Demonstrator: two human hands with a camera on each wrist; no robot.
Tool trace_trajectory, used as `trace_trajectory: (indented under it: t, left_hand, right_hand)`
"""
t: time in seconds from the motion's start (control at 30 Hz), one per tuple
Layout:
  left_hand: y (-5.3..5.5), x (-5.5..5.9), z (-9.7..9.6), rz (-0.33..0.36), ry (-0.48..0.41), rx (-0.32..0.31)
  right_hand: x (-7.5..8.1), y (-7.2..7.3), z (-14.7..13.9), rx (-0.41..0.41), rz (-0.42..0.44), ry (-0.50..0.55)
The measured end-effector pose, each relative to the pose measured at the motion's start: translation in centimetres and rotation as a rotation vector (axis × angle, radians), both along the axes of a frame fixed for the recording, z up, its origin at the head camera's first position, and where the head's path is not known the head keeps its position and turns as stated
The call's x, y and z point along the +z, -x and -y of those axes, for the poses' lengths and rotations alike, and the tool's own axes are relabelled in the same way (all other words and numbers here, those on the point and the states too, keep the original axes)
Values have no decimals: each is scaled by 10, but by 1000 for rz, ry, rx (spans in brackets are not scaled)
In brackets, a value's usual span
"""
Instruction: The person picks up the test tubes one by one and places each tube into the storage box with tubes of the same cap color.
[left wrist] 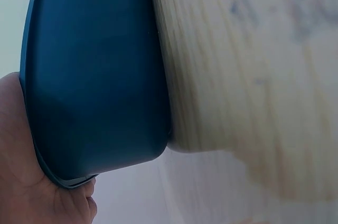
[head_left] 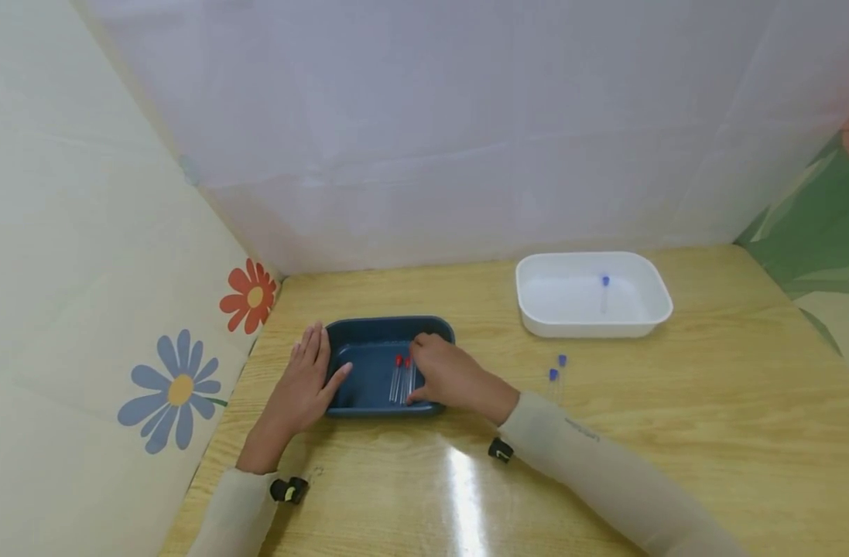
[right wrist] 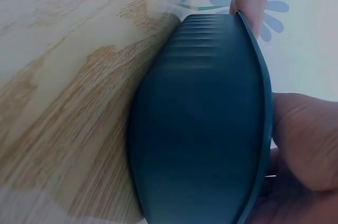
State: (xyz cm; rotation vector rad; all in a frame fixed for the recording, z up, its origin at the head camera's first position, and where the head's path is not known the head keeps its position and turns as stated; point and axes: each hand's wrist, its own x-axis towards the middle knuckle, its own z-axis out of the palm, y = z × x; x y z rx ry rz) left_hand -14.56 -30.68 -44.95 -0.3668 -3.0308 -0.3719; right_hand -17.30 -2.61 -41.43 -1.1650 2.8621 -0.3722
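A dark blue tray (head_left: 368,412) sits on the wooden table, with several clear test tubes with red caps (head_left: 398,381) lying side by side in its right half. My left hand (head_left: 302,387) rests at the tray's left end, fingers straight along the outside and thumb over the rim. My right hand (head_left: 448,371) reaches over the right end, its thumb and fingers at the two ends of the rightmost tube. The fingers partly hide that tube's cap. Both wrist views show mainly the tray's outer wall (left wrist: 97,76), with the left palm (left wrist: 21,155) and the right palm (right wrist: 311,139) at the rim.
A white tray (head_left: 591,328) stands at the back right, holding one blue-capped tube (head_left: 605,294). Between it and my right forearm, two more blue-capped tubes (head_left: 562,361) lie on the table (head_left: 730,387). A cloth wall (head_left: 410,155) rises behind the table.
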Motion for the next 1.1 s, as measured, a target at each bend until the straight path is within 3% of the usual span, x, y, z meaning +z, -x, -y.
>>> trace_trajectory:
  t: [0.7,1.1]
  left_hand:
    - [2,-3,-1,-10,9,7]
    - [1,-4,0,-12,10,0]
  right_hand:
    - [-6,7,13,6,11,-83]
    - [-7,8,16,-16,69,-85]
